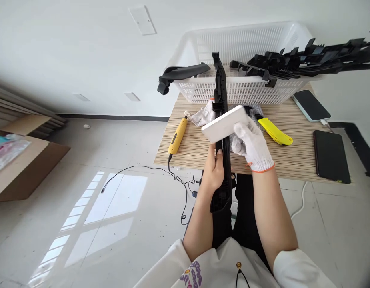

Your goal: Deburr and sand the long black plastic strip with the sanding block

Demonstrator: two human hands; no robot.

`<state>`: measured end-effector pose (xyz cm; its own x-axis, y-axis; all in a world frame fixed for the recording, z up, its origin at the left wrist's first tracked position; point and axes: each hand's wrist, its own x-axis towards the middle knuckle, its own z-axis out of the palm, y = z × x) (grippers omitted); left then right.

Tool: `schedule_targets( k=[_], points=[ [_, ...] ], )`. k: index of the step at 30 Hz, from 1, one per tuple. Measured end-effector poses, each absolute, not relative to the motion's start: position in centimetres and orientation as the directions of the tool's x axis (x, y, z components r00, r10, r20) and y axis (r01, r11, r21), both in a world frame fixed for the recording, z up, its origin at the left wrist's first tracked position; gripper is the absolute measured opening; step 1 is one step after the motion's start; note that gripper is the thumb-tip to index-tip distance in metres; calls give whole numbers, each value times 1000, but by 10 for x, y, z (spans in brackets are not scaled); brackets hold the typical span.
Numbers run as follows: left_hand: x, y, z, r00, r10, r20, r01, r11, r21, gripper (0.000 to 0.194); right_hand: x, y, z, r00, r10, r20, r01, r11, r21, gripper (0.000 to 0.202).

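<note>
My bare left hand (214,170) grips a long black plastic part (221,88), which stands nearly upright in the picture, its lower end over my lap. My right hand (249,142), in a white knit glove with an orange edge, holds a flat white block (223,123) by its right end. The block lies across the front of the black part, just above my left hand; whether the two touch is unclear. My left fingers are partly hidden behind the part.
A white basket (247,90) of black parts (281,64) stands at the table's (197,156) back. Nearby lie a yellow corded tool (177,136), a white glove (204,115), a yellow-handled cutter (275,131) and two phones (311,105). A cardboard box (31,168) sits far left.
</note>
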<state>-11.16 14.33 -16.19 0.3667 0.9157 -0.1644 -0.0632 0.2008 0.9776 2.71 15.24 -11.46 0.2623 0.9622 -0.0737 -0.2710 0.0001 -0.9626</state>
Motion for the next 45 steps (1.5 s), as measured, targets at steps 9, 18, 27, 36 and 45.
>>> schedule_targets(
  k=[9,18,27,36,45],
  points=[
    [-113,142,-158,392,907,-156,-71,199,977,28,26,149,-111,253,966,58,-340,145,-929,25],
    [-113,140,-156,393,908,-147,-35,174,984,30,29,152,-119,339,940,34,-348,159,-924,44],
    [-113,140,-154,406,903,-141,-30,168,985,28,25,150,-113,365,930,38,-329,167,-930,43],
    [-114,140,-154,404,900,-160,-27,187,982,27,26,143,-111,229,973,27,-405,120,-906,69],
    [-114,140,-152,420,881,-217,-9,243,970,37,30,146,-110,276,959,-60,-285,22,-958,83]
  ],
)
